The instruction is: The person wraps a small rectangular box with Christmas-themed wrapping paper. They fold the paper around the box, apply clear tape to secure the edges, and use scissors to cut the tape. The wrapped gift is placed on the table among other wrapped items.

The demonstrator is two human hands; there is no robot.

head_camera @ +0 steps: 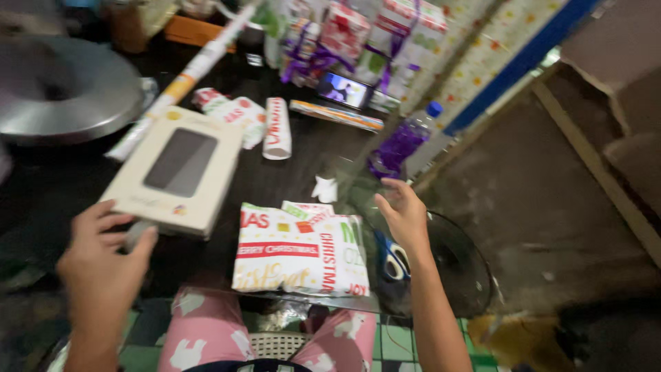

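Note:
My left hand (103,265) grips the near corner of a flat cream box (175,169) with a dark window on its lid, which lies tilted on the dark table. My right hand (404,213) hovers open, fingers spread, just right of a parcel wrapped in white, red and green festive paper (299,255) at the table's front edge. Blue-handled scissors (394,258) lie under my right wrist. A small white scrap (325,189) sits beyond the parcel.
Rolls of wrapping paper (277,128) and a long tube (193,72) lie further back. Wrapped gifts with purple ribbon (344,34), a lit phone (343,89), a purple bottle (403,141) and a grey round lid (65,89) surround them. A dark fan (458,265) stands on the floor right.

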